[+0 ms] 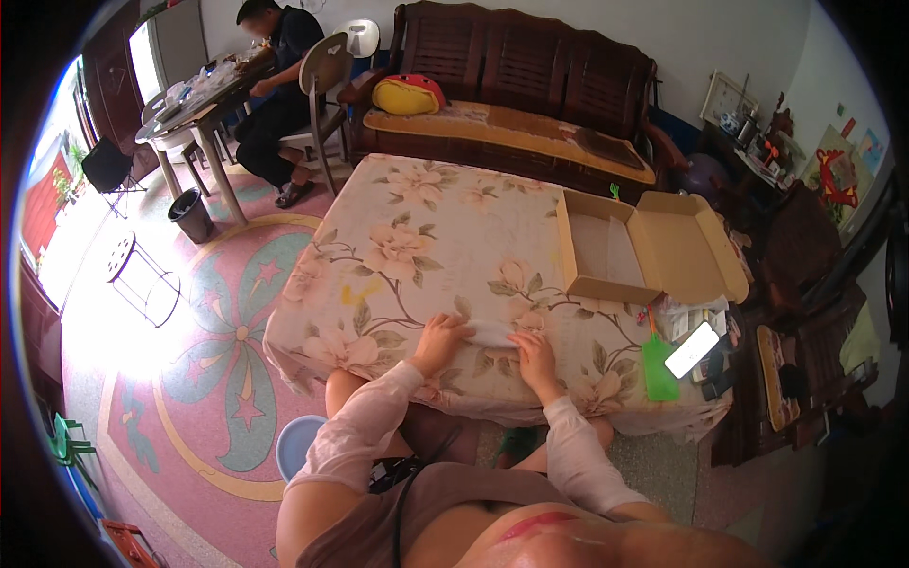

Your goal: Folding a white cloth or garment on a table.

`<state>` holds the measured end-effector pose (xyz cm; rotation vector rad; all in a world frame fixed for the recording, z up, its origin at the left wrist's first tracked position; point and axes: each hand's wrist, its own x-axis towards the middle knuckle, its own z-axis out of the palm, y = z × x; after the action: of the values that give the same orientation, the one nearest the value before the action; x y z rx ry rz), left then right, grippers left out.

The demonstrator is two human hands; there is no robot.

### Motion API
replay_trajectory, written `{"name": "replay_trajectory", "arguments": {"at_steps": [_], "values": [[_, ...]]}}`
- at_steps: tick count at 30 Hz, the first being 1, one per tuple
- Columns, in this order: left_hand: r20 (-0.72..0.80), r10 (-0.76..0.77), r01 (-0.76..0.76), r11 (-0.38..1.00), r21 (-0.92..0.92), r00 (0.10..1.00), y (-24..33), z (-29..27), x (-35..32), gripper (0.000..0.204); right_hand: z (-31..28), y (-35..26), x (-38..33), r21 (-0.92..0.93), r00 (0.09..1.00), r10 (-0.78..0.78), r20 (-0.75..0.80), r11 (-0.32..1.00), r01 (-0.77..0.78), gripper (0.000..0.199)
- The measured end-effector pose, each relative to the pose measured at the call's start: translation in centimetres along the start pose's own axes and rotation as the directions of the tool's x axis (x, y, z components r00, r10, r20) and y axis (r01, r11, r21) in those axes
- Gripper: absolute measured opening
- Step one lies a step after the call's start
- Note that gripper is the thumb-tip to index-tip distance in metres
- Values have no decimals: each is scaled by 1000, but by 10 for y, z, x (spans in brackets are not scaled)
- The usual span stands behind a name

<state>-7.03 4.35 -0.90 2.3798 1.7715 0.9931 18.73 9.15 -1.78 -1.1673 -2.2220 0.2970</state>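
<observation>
Here, at the near left, a pale blue basin (300, 447) stands on the patterned floor (222, 426), just beside the hanging near edge of the floral tablecloth (407, 251). Inside that edge, the left hand (441, 343) and the right hand (536, 363) face each other; the fingers of each are closed on one end of a thin whitish piece (491, 333), held low between them over the near middle of the tabletop. Its material is too blurred to tell. Near the cloth's right-hand edge, a flat green piece (659, 371) and a phone (692, 350) with a lit screen narrow the sideways room. Beyond them, an open cardboard box (614, 287), lid folded back to the right, occupies the far right part. Left of the box, a broad stretch of cloth runs from the hands to the far edge, the widest room for movement. Past that edge stands a dark wooden sofa (511, 57); at far left, a person (298, 43) sits at another table (210, 114).
</observation>
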Motion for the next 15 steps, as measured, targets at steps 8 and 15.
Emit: {"name": "replay_trajectory", "arguments": {"at_steps": [8,15], "values": [[81,52,-42,991,-126,995,21,-39,-58,36,-15,-37,-58,37,993,-112,24,993,111,30],[62,31,-26,997,-79,998,2,-28,-25,35,-10,-35,-14,-6,997,-59,56,998,59,29]]}}
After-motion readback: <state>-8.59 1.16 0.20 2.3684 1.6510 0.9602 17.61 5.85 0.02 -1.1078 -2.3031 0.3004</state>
